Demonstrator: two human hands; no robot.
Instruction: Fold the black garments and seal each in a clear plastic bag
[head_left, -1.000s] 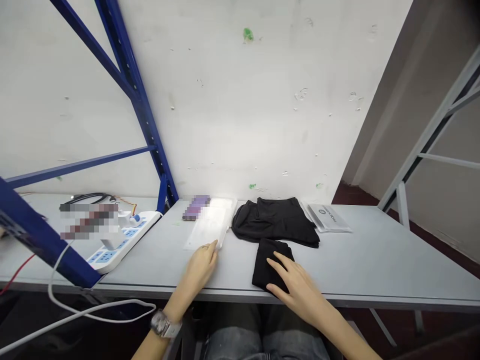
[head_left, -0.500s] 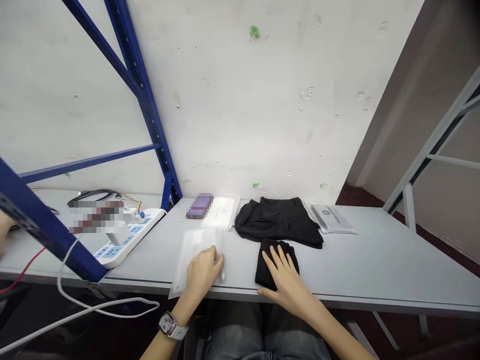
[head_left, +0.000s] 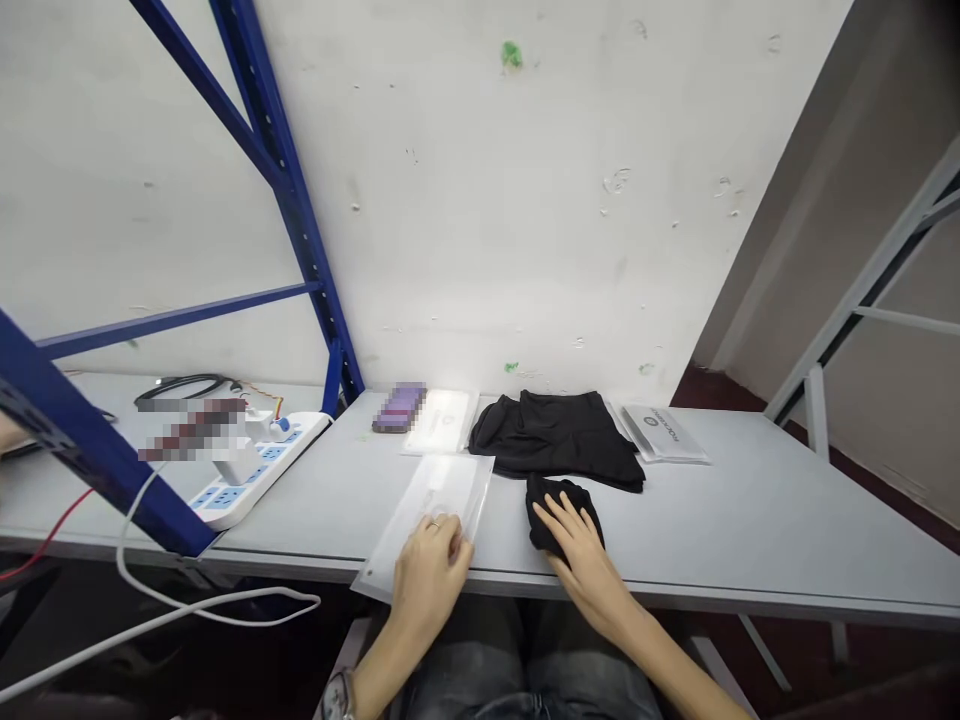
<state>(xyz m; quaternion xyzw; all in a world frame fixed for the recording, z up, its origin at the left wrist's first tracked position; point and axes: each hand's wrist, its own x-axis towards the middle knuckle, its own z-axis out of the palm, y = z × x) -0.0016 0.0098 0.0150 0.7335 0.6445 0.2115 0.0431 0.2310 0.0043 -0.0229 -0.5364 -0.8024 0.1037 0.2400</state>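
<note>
Left hand [head_left: 429, 562] curls, apparently pinching a flat frosted-plastic bag [head_left: 444, 484]; right hand [head_left: 589, 568], loosely spread, probably steadies bunched black cloth [head_left: 541, 531].

the only view comes from a camera worn on the head of a seated person, looking forward and down across a grey worktop [head_left: 765, 520]. it faces a scuffed white wall [head_left: 465, 200] squarely enough that the wall fills most of the upper half. the worktop's front edge runs low across the picture, and below it the jeans [head_left: 472, 670] show at bottom centre. the left hand [head_left: 431, 565] and right hand [head_left: 585, 560] sit nearest the lens. the wide view reaches from a blue rack frame [head_left: 300, 220] to a pale metal frame [head_left: 817, 415].
</note>
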